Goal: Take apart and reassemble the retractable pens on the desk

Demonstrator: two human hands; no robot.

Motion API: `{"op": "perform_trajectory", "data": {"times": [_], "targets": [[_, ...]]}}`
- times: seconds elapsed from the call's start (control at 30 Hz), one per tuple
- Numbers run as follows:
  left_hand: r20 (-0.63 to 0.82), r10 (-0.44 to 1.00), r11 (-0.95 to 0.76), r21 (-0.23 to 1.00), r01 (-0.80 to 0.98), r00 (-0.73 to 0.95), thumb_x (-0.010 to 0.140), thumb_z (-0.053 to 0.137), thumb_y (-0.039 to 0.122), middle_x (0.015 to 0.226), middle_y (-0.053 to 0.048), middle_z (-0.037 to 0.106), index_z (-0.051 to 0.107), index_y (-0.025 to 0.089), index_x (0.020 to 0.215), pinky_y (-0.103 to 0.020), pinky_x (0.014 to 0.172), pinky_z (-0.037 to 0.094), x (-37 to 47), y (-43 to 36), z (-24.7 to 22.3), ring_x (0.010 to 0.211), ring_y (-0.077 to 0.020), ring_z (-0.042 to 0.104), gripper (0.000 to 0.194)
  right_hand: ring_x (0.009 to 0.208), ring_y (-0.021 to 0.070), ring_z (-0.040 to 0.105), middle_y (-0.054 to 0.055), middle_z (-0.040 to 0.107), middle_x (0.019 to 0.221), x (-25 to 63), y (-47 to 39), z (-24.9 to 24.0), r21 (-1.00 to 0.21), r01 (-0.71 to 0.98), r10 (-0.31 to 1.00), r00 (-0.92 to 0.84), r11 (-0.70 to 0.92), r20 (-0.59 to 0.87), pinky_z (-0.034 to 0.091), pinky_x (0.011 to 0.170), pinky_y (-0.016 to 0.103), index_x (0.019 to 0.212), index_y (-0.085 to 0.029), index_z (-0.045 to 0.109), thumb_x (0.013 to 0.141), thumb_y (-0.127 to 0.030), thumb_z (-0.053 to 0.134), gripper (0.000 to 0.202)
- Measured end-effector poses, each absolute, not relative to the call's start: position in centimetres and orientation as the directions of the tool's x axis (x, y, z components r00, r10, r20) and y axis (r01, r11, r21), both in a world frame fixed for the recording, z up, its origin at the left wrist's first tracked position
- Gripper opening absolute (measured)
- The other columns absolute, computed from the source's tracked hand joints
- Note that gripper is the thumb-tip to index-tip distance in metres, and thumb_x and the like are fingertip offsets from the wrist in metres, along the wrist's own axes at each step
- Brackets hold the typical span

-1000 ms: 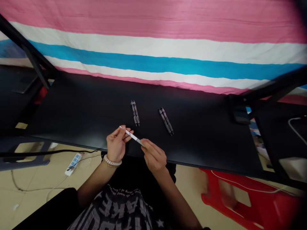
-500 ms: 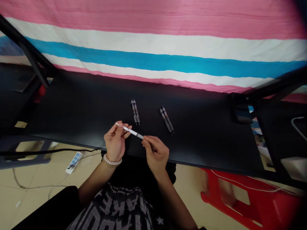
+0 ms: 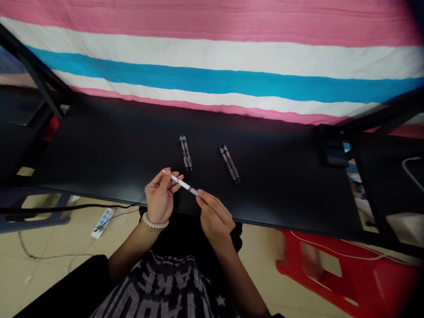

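Observation:
A white pen [image 3: 181,182] with a grey grip end slants between my two hands, above the front part of the black table. My left hand [image 3: 160,194] pinches its upper-left end between thumb and fingers. At the grey lower-right end, my right hand [image 3: 215,214] has its fingertips closed on the pen. Just beyond the hands, a pair of grey-and-black pens [image 3: 185,153] lies side by side on the table. Farther right lies a second pair of similar pens [image 3: 229,164], also close together and slightly slanted.
The black table [image 3: 281,185] spans the view, with a striped cloth [image 3: 212,57] hanging behind it. A dark object [image 3: 333,148] is at its right end. Below are a red plastic stool [image 3: 308,260] and a white power strip [image 3: 102,223] with cables on the floor.
My right hand's fingers have shifted slightly on the pen's grey end, leaving more of that end showing. My left hand keeps its pinch. The view has tilted a little.

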State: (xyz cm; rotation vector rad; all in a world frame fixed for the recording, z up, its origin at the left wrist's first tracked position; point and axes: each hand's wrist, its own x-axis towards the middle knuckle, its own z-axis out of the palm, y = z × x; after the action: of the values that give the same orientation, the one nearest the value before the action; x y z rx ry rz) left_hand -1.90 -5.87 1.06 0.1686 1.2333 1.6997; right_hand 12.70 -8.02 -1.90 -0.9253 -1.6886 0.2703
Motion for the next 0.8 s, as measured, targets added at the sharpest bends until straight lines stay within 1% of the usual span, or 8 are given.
{"op": "perform_trajectory", "data": {"times": [0.07, 0.13, 0.2, 0.27, 0.33, 0.4, 0.67, 0.8], "targets": [[-0.414, 0.767, 0.012, 0.774, -0.633, -0.490, 0.074, 0.086, 0.033, 0.083, -0.006, 0.078, 0.073, 0.015, 0.092, -0.029, 0.078, 0.062, -1.9, -5.9, 1.1, 0.078, -0.0177, 0.077, 0.028, 0.096, 0.0233, 0.077, 0.003, 0.078, 0.112, 12.7, -7.9, -1.8, -0.615, 0.419, 0.694, -0.055, 0.668, 0.717, 0.070, 0.079, 0.040, 0.122, -0.031, 0.071, 0.089, -0.006, 0.067, 0.041], [-0.416, 0.771, 0.005, 0.761, -0.648, -0.483, 0.074, 0.086, 0.032, 0.082, -0.005, 0.078, 0.073, 0.015, 0.091, -0.027, 0.077, 0.062, -1.8, -5.8, 1.2, 0.078, -0.0171, 0.077, 0.028, 0.099, 0.0244, 0.076, 0.006, 0.076, 0.115, 12.6, -7.6, -1.4, -0.706, 0.401, 0.774, -0.014, 0.584, 0.633, 0.069, 0.080, 0.040, 0.128, -0.028, 0.068, 0.088, -0.012, 0.071, 0.043], [-0.415, 0.773, -0.006, 0.751, -0.660, -0.480, 0.072, 0.087, 0.032, 0.082, -0.005, 0.078, 0.073, 0.015, 0.091, -0.027, 0.074, 0.062, -1.7, -5.8, 1.4, 0.077, -0.0171, 0.077, 0.029, 0.089, 0.0218, 0.078, 0.008, 0.077, 0.109, 12.5, -7.4, -0.8, -0.813, 0.361, 0.869, 0.016, 0.457, 0.495, 0.069, 0.075, 0.036, 0.128, -0.024, 0.068, 0.091, -0.020, 0.070, 0.038], [-0.413, 0.774, -0.010, 0.750, -0.661, -0.481, 0.071, 0.088, 0.033, 0.082, -0.005, 0.078, 0.073, 0.015, 0.092, -0.027, 0.074, 0.062, -1.6, -5.7, 1.5, 0.077, -0.0174, 0.077, 0.031, 0.077, 0.0176, 0.077, 0.006, 0.078, 0.097, 12.4, -7.3, -0.3, -0.851, 0.329, 0.899, 0.010, 0.410, 0.437, 0.068, 0.069, 0.030, 0.118, -0.022, 0.073, 0.093, -0.018, 0.067, 0.026], [-0.415, 0.767, -0.011, 0.754, -0.657, -0.489, 0.072, 0.088, 0.033, 0.082, -0.005, 0.078, 0.073, 0.015, 0.092, -0.027, 0.075, 0.062, -1.8, -5.7, 1.5, 0.077, -0.0176, 0.077, 0.031, 0.076, 0.0160, 0.076, 0.005, 0.078, 0.093, 12.5, -7.4, 0.1, -0.806, 0.343, 0.858, 0.001, 0.482, 0.513, 0.067, 0.070, 0.028, 0.104, -0.023, 0.077, 0.092, -0.010, 0.065, 0.021], [-0.419, 0.755, -0.018, 0.757, -0.654, -0.505, 0.072, 0.088, 0.032, 0.082, -0.005, 0.078, 0.073, 0.015, 0.092, -0.028, 0.076, 0.061, -2.2, -5.6, 1.4, 0.078, -0.0175, 0.077, 0.030, 0.083, 0.0170, 0.076, 0.006, 0.079, 0.099, 12.8, -7.5, 0.5, -0.732, 0.385, 0.793, 0.001, 0.561, 0.609, 0.067, 0.076, 0.030, 0.100, -0.023, 0.077, 0.088, -0.004, 0.068, 0.024], [-0.434, 0.766, 0.002, 0.739, -0.674, -0.474, 0.071, 0.088, 0.033, 0.083, -0.005, 0.078, 0.073, 0.015, 0.093, -0.029, 0.077, 0.062, -1.8, -5.7, 1.1, 0.078, -0.0172, 0.077, 0.032, 0.087, 0.0178, 0.077, 0.006, 0.079, 0.102, 13.2, -7.9, 0.2, -0.691, 0.416, 0.768, -0.030, 0.592, 0.640, 0.069, 0.078, 0.032, 0.106, -0.024, 0.076, 0.088, -0.002, 0.068, 0.029], [-0.437, 0.785, 0.019, 0.726, -0.687, -0.440, 0.070, 0.089, 0.034, 0.081, -0.005, 0.078, 0.073, 0.014, 0.092, -0.026, 0.076, 0.062, -1.3, -5.7, 1.1, 0.077, -0.0166, 0.077, 0.034, 0.091, 0.0203, 0.077, 0.006, 0.078, 0.108, 12.8, -7.9, -0.8, -0.624, 0.441, 0.705, -0.029, 0.646, 0.709, 0.070, 0.077, 0.035, 0.116, -0.025, 0.074, 0.087, 0.002, 0.066, 0.040]]}}
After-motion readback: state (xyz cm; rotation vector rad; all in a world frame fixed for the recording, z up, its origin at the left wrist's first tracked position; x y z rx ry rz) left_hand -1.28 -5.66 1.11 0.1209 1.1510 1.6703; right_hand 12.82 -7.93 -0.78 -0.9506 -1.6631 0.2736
